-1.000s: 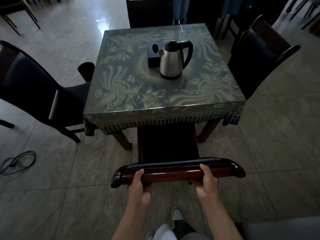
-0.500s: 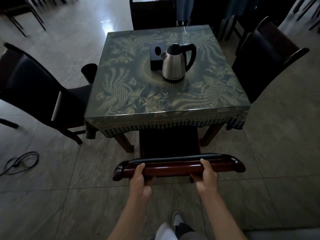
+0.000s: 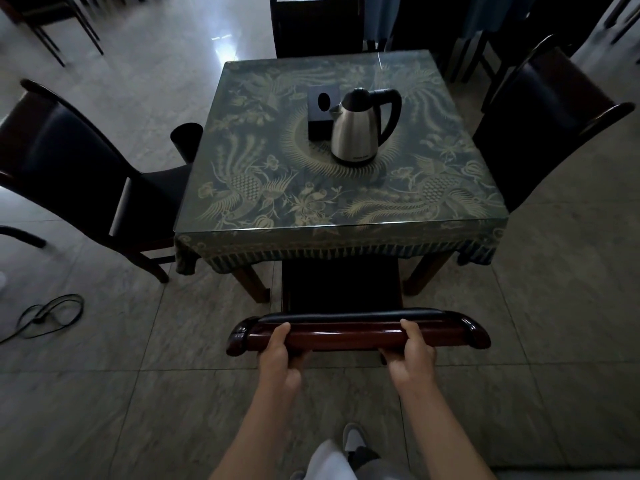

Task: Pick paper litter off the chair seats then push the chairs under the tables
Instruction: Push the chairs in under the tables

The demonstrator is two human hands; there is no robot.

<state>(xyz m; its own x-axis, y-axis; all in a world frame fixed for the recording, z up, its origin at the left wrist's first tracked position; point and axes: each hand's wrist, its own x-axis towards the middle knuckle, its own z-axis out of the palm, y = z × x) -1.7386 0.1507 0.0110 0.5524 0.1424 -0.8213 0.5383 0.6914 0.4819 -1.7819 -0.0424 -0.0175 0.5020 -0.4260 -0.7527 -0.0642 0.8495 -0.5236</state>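
The person stands behind a dark wooden chair with a glossy reddish-brown top rail (image 3: 358,332) and grips that rail with both hands. The left hand (image 3: 278,355) wraps the rail left of its middle, thumb lying over the top and fingers curled underneath. The right hand (image 3: 412,355) holds it right of the middle in the same way, thumb over and fingers under.

The chair's black padded seat (image 3: 341,284) points toward a square table covered by a dark blue-green cloth with gold bird and flower patterns under a glass sheet (image 3: 341,188). The front part of the seat lies beneath the cloth's fringed edge, between the two near table legs; the back part of the seat and the rail are still out in front of the table. No paper shows on the visible part of the seat.

On the table stands a stainless steel kettle with a black lid and handle (image 3: 356,133), touching or just beside a black tissue box (image 3: 320,114) behind it. A dark chair on the left (image 3: 69,157) and a dark chair on the right (image 3: 540,112) stand partly pulled out, and another dark chair (image 3: 315,26) sits at the far side. A black round bin (image 3: 187,138) stands by the table's left edge. A black cable (image 3: 45,315) lies coiled on the grey tiled floor (image 3: 138,410).
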